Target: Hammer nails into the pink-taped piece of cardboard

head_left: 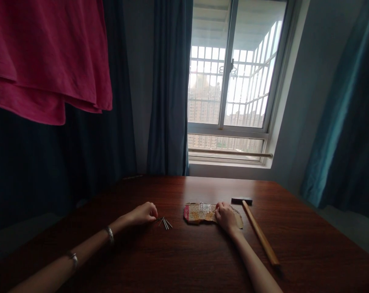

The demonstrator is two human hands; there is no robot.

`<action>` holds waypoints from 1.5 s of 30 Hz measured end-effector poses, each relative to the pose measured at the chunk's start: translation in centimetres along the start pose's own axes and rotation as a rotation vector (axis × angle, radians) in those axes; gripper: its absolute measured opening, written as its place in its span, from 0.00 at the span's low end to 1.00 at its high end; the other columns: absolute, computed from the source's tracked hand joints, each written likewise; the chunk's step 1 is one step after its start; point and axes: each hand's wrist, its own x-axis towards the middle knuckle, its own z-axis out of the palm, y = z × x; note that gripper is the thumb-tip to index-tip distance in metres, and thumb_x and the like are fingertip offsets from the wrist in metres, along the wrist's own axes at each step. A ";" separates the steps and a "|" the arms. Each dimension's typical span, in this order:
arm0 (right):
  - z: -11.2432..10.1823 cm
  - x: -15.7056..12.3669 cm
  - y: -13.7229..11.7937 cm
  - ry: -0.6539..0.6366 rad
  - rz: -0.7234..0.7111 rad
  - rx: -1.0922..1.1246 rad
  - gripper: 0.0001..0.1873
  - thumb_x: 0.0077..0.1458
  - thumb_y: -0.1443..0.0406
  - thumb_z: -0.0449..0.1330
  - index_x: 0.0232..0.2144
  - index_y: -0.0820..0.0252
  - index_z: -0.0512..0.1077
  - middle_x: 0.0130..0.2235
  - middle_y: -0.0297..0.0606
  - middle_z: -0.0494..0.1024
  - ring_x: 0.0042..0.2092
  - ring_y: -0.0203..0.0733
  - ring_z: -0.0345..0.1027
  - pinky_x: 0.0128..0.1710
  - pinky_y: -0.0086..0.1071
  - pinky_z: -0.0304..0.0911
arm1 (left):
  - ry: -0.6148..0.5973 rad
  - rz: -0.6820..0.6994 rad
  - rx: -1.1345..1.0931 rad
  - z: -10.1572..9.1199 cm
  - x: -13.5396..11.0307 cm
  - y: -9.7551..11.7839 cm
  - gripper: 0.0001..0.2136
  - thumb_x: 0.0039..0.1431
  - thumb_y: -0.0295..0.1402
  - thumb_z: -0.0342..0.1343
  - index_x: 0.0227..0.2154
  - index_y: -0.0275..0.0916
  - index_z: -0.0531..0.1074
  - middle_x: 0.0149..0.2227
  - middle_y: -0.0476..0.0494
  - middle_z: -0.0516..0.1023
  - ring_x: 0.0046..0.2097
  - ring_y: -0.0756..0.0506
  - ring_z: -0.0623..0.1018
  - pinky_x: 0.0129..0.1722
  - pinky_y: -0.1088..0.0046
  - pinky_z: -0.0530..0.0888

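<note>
A flat, irregular wooden board (199, 215) lies on the table, with a dotted yellowish face and a pink left end. Two thin nails (201, 206) stand upright near its far edge. My right hand (226, 217) rests on the board's right part, fingers curled down and gripping it. To the left, my left hand (144, 212) is closed in a pinch beside a small fan of loose nails (166, 224); whatever its fingertips hold is too small to make out. A hammer (260, 232) with a dark head and wooden handle lies right of my right hand.
The brown wooden table (184, 260) reaches back to the wall below a barred window (230, 81). Blue curtains (169, 89) hang behind and at both sides. A pink cloth (46, 61) hangs at upper left, above the table's height.
</note>
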 end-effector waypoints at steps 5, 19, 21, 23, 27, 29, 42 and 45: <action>0.5 0.0 0.3 0.022 -0.015 0.001 0.07 0.55 0.67 0.50 0.32 0.59 0.68 0.35 0.40 0.71 0.40 0.40 0.64 0.39 0.28 0.55 | 0.014 0.088 0.190 0.5 -0.1 -0.2 0.08 0.45 0.32 0.52 0.27 0.42 0.76 0.34 0.48 0.77 0.35 0.45 0.74 0.33 0.75 0.65; 0.4 0.1 0.2 0.023 -0.004 0.027 0.07 0.54 0.68 0.50 0.32 0.59 0.68 0.35 0.40 0.72 0.40 0.40 0.65 0.39 0.28 0.56 | 0.035 0.133 0.437 1.1 0.7 0.7 0.06 0.45 0.29 0.51 0.26 0.40 0.72 0.32 0.45 0.75 0.35 0.43 0.74 0.34 0.73 0.64; 0.4 0.2 0.3 0.024 0.000 0.044 0.08 0.54 0.69 0.50 0.32 0.59 0.68 0.35 0.39 0.72 0.40 0.40 0.65 0.39 0.28 0.56 | 0.067 0.144 0.449 1.2 0.8 1.1 0.06 0.46 0.28 0.50 0.27 0.40 0.71 0.32 0.44 0.74 0.35 0.43 0.74 0.34 0.73 0.64; 0.4 0.2 0.4 0.020 0.009 0.077 0.08 0.53 0.69 0.50 0.31 0.58 0.69 0.35 0.39 0.72 0.39 0.39 0.66 0.39 0.28 0.57 | 0.111 0.135 0.413 1.0 1.1 1.8 0.05 0.47 0.29 0.50 0.26 0.39 0.71 0.32 0.44 0.74 0.34 0.44 0.73 0.34 0.73 0.64; -0.4 0.3 0.5 0.060 0.024 0.180 0.09 0.53 0.69 0.49 0.32 0.58 0.70 0.34 0.39 0.73 0.38 0.40 0.66 0.39 0.29 0.59 | 0.215 0.118 0.143 0.5 2.6 4.0 0.06 0.48 0.33 0.51 0.27 0.38 0.71 0.31 0.46 0.74 0.32 0.47 0.72 0.32 0.75 0.64; -1.1 0.4 0.4 0.124 0.014 0.241 0.10 0.53 0.68 0.49 0.32 0.58 0.70 0.33 0.39 0.73 0.38 0.41 0.67 0.41 0.31 0.59 | 0.258 0.157 -0.046 0.8 3.6 5.6 0.08 0.48 0.35 0.52 0.26 0.36 0.72 0.29 0.46 0.74 0.32 0.47 0.72 0.32 0.75 0.66; -3.1 0.2 -2.8 0.046 -0.018 0.820 0.16 0.53 0.56 0.54 0.31 0.60 0.76 0.33 0.41 0.78 0.36 0.43 0.71 0.30 0.30 0.66 | 0.252 0.257 -0.634 8.4 7.2 16.5 0.12 0.45 0.39 0.57 0.25 0.33 0.73 0.24 0.44 0.74 0.26 0.48 0.73 0.26 0.74 0.68; -3.1 0.2 -2.8 0.044 0.016 0.855 0.16 0.52 0.55 0.55 0.31 0.60 0.76 0.32 0.41 0.79 0.36 0.43 0.71 0.31 0.31 0.66 | 0.244 0.261 -0.634 8.8 7.4 17.3 0.12 0.45 0.39 0.57 0.26 0.33 0.74 0.24 0.44 0.75 0.27 0.48 0.73 0.26 0.74 0.68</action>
